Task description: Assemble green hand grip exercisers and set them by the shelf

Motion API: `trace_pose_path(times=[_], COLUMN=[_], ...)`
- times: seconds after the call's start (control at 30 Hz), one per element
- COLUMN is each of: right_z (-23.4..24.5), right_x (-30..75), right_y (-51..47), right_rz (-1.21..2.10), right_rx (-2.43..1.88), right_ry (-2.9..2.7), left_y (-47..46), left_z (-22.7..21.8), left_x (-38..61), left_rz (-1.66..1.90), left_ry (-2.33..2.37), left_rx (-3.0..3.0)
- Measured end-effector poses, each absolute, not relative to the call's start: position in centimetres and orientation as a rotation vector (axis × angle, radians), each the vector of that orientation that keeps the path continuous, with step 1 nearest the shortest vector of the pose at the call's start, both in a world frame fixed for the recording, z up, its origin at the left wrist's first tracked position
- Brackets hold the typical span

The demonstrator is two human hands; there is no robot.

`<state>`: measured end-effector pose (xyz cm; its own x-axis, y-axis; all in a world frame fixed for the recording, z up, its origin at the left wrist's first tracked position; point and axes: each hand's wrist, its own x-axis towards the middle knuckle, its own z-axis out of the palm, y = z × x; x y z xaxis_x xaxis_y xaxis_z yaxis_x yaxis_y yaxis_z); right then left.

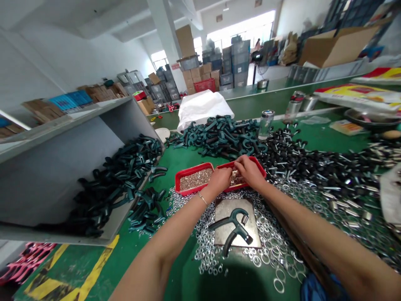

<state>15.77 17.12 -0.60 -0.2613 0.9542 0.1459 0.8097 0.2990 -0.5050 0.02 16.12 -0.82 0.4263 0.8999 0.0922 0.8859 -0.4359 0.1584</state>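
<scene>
I can see two bare arms: the left arm (175,238) at lower centre of the frame, the right arm (313,221) at lower right, with skin uncovered to the frame's edge. A thin, pale, metallic-looking bracelet (202,198) circles the left wrist, mid-frame. Near the centre, the left hand (221,179) and right hand (249,171) are ungloved.

I remotely observed a white wall (37,58) at left, a pale column (164,33) and, beyond the green surface's (181,269) far edge, stacked grey crates (240,62) before bright windows (249,31).

Red plastic tray (260,165): under left hand (220,179), right hand (249,170)
Square metal plate (224,209): before them (dark-green forked tool (238,228) atop)
Dark-green curved handles (219,136): beyond them
</scene>
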Motion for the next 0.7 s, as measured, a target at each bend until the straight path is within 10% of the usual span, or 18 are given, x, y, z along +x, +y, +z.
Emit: trace_pose_path(times=[0.33,0.7], right_z=[-4.7,-5.9], right_x=[22.0,20.8], right_y=[4.6,5.2], right_rz=[1.373,0.852], right_rx=[-1.212,-1.369], right_ry=[-1.694,-2.196], left_y=[3.3,0.8], left_z=[-3.3,-5.0], left_x=[-2.2,-0.9], left_rz=[0.868,0.925], left_ry=[1.353,1.476], left_rx=[1.680,1.928])
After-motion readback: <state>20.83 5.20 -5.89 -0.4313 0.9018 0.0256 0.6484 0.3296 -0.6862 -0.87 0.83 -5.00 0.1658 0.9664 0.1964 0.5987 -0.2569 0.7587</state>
